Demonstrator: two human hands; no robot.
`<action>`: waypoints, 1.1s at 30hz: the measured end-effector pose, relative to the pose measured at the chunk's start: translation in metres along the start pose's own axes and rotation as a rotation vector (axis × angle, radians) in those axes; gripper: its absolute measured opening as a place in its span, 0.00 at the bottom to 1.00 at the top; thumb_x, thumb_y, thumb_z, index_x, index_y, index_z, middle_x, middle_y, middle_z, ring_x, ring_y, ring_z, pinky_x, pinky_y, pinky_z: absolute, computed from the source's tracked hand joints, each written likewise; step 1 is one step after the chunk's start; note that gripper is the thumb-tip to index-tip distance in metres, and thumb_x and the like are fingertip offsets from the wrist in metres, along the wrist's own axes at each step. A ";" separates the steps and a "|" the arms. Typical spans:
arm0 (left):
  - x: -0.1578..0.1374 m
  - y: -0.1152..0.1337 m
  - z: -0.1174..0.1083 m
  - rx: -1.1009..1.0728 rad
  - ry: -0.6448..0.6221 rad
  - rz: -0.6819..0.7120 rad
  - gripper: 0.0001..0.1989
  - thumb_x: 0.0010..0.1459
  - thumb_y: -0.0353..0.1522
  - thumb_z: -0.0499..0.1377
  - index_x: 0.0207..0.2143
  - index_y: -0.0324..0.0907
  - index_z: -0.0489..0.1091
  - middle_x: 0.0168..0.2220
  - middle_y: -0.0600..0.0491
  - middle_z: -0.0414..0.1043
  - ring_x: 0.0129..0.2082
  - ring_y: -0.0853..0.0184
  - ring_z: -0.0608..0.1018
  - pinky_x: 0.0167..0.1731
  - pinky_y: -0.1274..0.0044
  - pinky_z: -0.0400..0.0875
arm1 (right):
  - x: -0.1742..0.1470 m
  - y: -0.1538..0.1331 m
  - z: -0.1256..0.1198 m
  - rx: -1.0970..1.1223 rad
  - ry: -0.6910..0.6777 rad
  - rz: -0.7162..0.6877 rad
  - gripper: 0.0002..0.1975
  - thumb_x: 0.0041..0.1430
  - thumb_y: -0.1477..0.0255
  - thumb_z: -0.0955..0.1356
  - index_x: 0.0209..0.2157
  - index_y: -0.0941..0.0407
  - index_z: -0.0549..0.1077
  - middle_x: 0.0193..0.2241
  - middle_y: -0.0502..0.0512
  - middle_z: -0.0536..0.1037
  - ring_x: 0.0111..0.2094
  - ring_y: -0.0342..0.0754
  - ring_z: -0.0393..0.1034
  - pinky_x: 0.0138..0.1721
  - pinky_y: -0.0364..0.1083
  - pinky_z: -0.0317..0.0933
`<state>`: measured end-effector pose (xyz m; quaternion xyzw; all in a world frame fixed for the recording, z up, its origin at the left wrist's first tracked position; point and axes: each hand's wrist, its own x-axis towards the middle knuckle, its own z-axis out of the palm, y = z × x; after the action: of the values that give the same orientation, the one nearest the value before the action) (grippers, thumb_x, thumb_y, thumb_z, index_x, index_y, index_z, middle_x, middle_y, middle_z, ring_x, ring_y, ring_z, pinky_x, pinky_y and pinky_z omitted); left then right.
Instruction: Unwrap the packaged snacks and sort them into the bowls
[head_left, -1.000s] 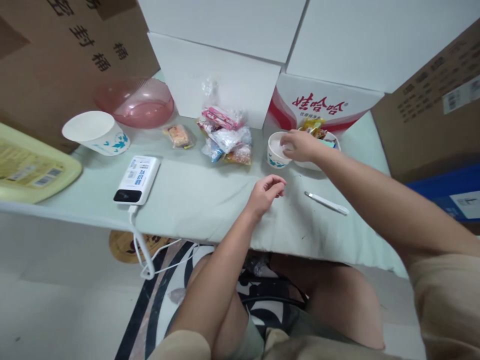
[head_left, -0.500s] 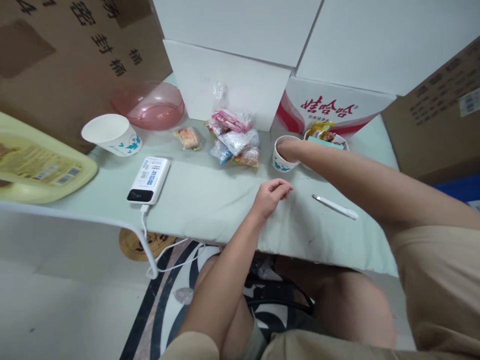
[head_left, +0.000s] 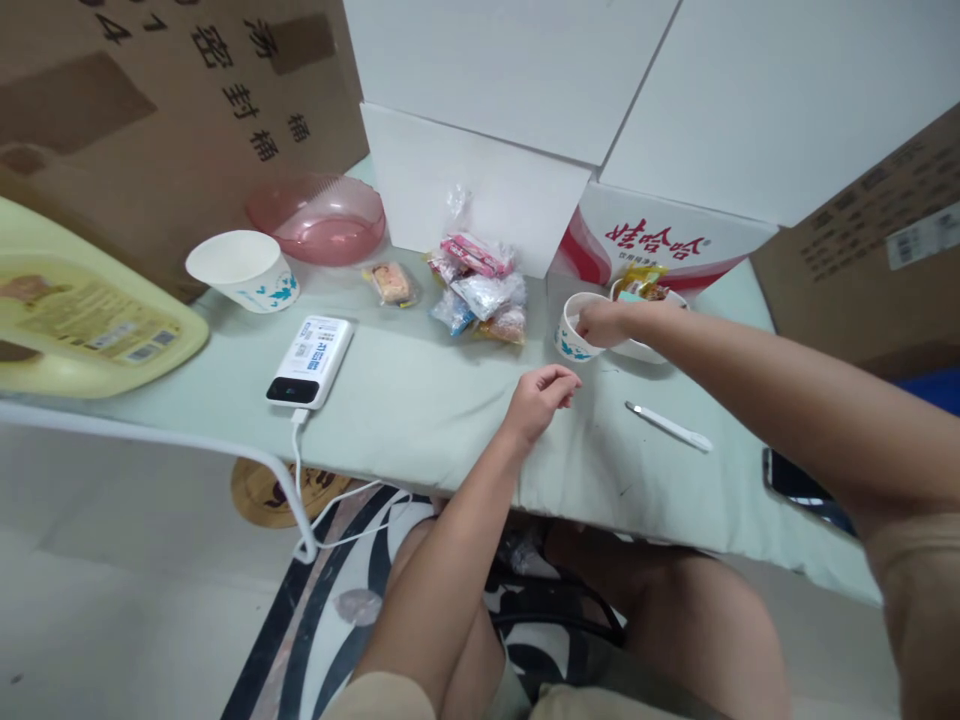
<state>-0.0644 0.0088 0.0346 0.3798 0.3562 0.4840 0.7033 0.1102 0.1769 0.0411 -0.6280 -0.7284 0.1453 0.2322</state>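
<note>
My right hand (head_left: 604, 322) reaches over the rim of a small white paper cup (head_left: 574, 346) with blue-green leaf prints. Its fingers are bunched and bent down, and their tips are hidden. Close in front of the cup, my left hand (head_left: 541, 402) rests at the cloth with fingers curled and thumb pressed to them; whatever they may hold is too small to make out. Behind my right wrist stands a white bowl (head_left: 643, 350) with wrapped snacks (head_left: 643, 280). A slim white-handled tool (head_left: 669, 427) lies to the right of my left hand.
Wrapped snacks (head_left: 484, 295) lie in a heap, with a single packet (head_left: 391, 284) on their left. A larger paper cup (head_left: 244, 272), pink bowl (head_left: 319, 222), cabled power bank (head_left: 311, 362) and yellow jug (head_left: 90, 310) stand left. Boxes (head_left: 480, 190) line the back.
My right hand has risen from deep inside the small cup to its rim. My left hand has stayed nearly still. The view has shifted slightly, showing a dark object at the right edge.
</note>
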 end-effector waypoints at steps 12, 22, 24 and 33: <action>0.000 0.012 -0.012 -0.040 0.107 0.015 0.07 0.46 0.35 0.58 0.22 0.41 0.71 0.19 0.57 0.63 0.22 0.73 0.64 0.26 0.77 0.61 | 0.057 -0.155 0.003 -0.240 -0.088 -0.235 0.22 0.52 0.61 0.73 0.47 0.56 0.75 0.43 0.63 0.79 0.47 0.61 0.72 0.48 0.56 0.66; -0.003 0.015 -0.022 -0.032 0.118 0.043 0.07 0.46 0.36 0.59 0.23 0.41 0.69 0.20 0.57 0.63 0.22 0.73 0.65 0.27 0.76 0.60 | 0.073 -0.179 0.029 -0.165 -0.131 0.060 0.17 0.59 0.66 0.69 0.48 0.59 0.73 0.46 0.66 0.77 0.47 0.58 0.72 0.48 0.54 0.65; -0.004 0.016 -0.024 -0.038 0.137 0.054 0.08 0.47 0.36 0.60 0.23 0.41 0.68 0.20 0.58 0.62 0.22 0.73 0.64 0.27 0.76 0.60 | 0.058 -0.170 0.007 -0.088 -0.021 -0.016 0.15 0.62 0.69 0.65 0.48 0.59 0.73 0.45 0.63 0.76 0.48 0.56 0.71 0.50 0.54 0.64; -0.007 -0.004 -0.013 0.050 0.111 0.118 0.13 0.48 0.36 0.65 0.34 0.42 0.66 0.32 0.55 0.71 0.33 0.69 0.74 0.37 0.75 0.68 | -0.192 -0.071 -0.018 0.402 0.440 -0.015 0.27 0.62 0.65 0.66 0.61 0.51 0.60 0.56 0.62 0.70 0.46 0.53 0.74 0.44 0.53 0.72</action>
<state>-0.0757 0.0040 0.0261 0.3899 0.3835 0.5359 0.6432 0.0790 -0.0254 0.0618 -0.5805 -0.6217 0.1455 0.5053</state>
